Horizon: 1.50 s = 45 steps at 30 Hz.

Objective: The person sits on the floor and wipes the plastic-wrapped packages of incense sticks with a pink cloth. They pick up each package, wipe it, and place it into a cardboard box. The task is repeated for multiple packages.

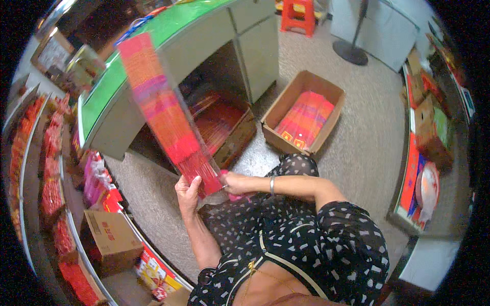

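A long, flat pack of thin sticks, banded pink, orange and purple in what looks like clear wrap, slants up and away from me. My left hand grips its near end at the left edge, thumb on top. At the pack's near right corner my right hand, with a silver bracelet on the wrist, is closed around something pink. Pink shows on both sides of that fist; blur hides what it is. Similar banded packs lie in an open cardboard box on the floor ahead.
Beneath a green-topped counter, another carton holds reddish contents. Shelves of red packets and a cardboard box line the left. A loaded shelf borders the right. A red stool and a round stand base stand farther off.
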Available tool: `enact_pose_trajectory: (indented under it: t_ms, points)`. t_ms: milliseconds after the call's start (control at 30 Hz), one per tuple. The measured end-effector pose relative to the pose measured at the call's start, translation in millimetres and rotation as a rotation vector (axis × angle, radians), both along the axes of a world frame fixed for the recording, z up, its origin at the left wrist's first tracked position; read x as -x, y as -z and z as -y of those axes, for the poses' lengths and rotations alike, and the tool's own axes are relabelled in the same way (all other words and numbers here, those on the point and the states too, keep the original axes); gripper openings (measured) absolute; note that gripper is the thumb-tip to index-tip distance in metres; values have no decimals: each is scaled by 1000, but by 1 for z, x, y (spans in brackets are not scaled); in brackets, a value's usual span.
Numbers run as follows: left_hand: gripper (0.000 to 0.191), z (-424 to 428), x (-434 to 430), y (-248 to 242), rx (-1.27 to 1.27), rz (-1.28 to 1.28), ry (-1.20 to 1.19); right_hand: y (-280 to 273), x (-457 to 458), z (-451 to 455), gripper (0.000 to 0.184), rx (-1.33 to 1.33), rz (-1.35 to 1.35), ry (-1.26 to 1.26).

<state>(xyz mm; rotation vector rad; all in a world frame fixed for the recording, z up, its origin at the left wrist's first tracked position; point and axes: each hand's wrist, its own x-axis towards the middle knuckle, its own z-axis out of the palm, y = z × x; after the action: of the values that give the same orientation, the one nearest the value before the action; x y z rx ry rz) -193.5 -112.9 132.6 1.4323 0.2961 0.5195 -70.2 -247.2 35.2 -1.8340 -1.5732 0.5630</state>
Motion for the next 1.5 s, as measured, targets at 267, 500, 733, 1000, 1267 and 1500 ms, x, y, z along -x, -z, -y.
enact_pose_trajectory:
  t_ms: [267, 500, 733, 1000, 1267, 1500]
  points:
    - [28, 35, -115, -6, -62, -527, 590, 10, 30, 15, 26, 219, 334, -560]
    - [21, 91, -256, 72, -1, -637, 808, 2, 36, 4, 32, 433, 435, -621]
    - [32, 115, -343, 118, 218, -445, 370, 44, 37, -3, 35, -9, 156, -301]
    - [29, -44, -276, 162, -365, -489, -261, -2, 31, 15, 29, 355, 452, -630]
    - [39, -232, -125, 215, -1047, -1144, -799, 2, 31, 13, 33, 421, 361, -603]
    - [27, -174, -91, 208, 132, -800, -459, 16, 28, -2, 24, 419, 325, -631]
